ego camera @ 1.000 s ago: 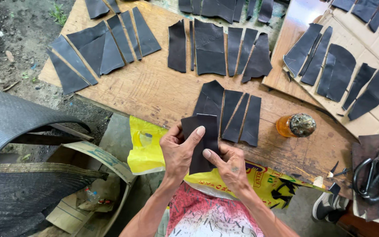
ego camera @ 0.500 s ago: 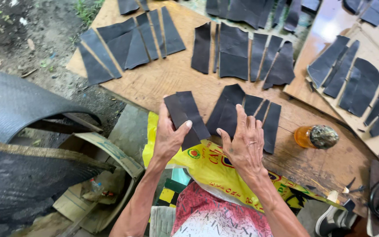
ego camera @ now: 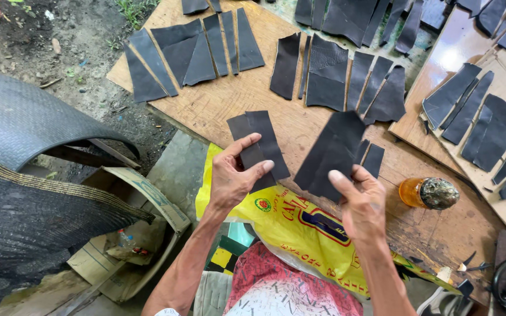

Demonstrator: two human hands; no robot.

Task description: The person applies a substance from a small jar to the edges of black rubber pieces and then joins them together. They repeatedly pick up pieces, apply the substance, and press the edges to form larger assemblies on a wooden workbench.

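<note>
I pinch a dark rubber piece (ego camera: pixel 260 146) in my left hand (ego camera: pixel 232 178) and another rubber piece (ego camera: pixel 330 153) in my right hand (ego camera: pixel 361 202), keeping their edges apart

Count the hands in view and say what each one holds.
2. The left hand pinches a stack of dark rubber pieces; the right hand holds one larger dark rubber piece. How many pieces the stack holds is unclear.

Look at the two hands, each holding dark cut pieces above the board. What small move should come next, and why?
Probably lay the piece in the right hand down beside the rows on the board. That large dark piece hangs just above a small group already lying flat, while the left hand pinches two smaller pieces apart from it.
</note>
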